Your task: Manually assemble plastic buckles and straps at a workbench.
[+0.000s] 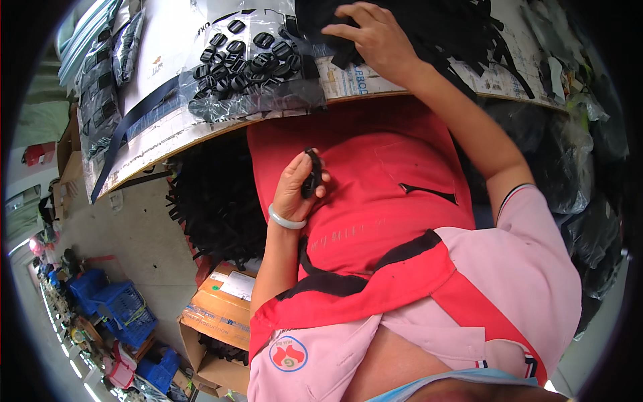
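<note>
At the lower left of the frame, blue plastic crates [114, 305] sit on the floor, with an open cardboard box [218, 321] just right of them. Up in the upper left, a dark strap [130, 124] runs diagonally across the paper-covered table [167, 130]. Right of it, toward the upper middle, a clear plastic bag of black buckles [251, 63] lies on the table near its front edge. Below that edge hangs a bundle of black webbing straps [214, 194].

In the middle of the frame, the left hand [295, 187], a pale bangle [287, 221] at its wrist, is raised over the red apron [388, 194]; its fingers are pressed together around 1 black buckle [311, 174], pinching it upright.

At the upper middle-right, the right hand [375, 37] rests on a heap of black webbing [442, 27] on the table, fingers curled down onto it; whether they actually grasp a strap I cannot tell.
</note>
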Tool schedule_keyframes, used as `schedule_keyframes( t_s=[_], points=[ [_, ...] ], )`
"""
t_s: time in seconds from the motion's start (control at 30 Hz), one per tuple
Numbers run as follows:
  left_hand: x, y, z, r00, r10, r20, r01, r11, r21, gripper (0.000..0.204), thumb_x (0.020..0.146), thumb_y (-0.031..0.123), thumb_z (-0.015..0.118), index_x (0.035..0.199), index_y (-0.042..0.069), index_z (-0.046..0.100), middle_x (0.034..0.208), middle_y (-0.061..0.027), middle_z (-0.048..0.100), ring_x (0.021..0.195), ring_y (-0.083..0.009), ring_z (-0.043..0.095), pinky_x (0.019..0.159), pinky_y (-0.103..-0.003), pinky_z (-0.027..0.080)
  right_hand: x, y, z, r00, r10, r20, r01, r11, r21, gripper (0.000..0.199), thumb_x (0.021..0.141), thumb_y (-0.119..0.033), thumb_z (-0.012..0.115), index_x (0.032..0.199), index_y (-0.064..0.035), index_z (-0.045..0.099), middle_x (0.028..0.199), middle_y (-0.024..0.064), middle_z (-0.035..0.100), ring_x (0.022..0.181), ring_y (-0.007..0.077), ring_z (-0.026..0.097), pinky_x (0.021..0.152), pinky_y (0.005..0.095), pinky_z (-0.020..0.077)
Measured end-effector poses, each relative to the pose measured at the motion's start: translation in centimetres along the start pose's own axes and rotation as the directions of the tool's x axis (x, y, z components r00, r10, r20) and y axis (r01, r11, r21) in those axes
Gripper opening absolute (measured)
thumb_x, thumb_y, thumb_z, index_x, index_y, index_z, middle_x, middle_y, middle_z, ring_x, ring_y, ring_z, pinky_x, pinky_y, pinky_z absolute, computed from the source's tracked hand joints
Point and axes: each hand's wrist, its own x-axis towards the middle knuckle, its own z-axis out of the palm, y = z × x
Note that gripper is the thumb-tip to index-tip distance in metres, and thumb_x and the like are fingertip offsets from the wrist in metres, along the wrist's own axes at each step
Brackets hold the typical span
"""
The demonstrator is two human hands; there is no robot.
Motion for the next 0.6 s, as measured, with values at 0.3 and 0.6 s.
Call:
schedule_keyframes(
  t_s=[0.3, 0.6],
  points=[
    [0.2, 0.0, -0.2, 0.987, 0.091, 0.136, -0.102, 0.992, 0.08, 0.024, 0.096, 0.023, 0.057, 0.101, 0.0, 0.06, 0.095, -0.0113, 0.062, 0.067, -0.0121, 0.055, 0.052, -0.021, 0.044, 0.0, -0.9, -1.0, 0.897, 0.175, 0.405, -0.243, 0.962, 0.123, 0.02, 0.081, -0.007, 0.063, 0.1, -0.0113, 0.064, 0.09, 0.0038, 0.064, 0.088, 0.0276, 0.06, 0.082, 0.0392, 0.0464],
    [-0.5, 1.9, 1.4, 0.982, 0.136, 0.132, -0.172, 0.932, 0.318, 0.022, 0.093, 0.015, 0.061, 0.11, 0.001, 0.066, 0.089, -0.0038, 0.062, 0.057, -0.0047, 0.05, 0.043, -0.018, 0.033, -7.4, -10.3, -2.3, 0.631, 0.068, 0.773, -0.771, 0.17, 0.614, 0.022, 0.092, -0.021, 0.062, 0.093, 0.0011, 0.065, 0.079, 0.005, 0.064, 0.075, 0.0108, 0.058, 0.069, 0.026, 0.046]
  ],
)
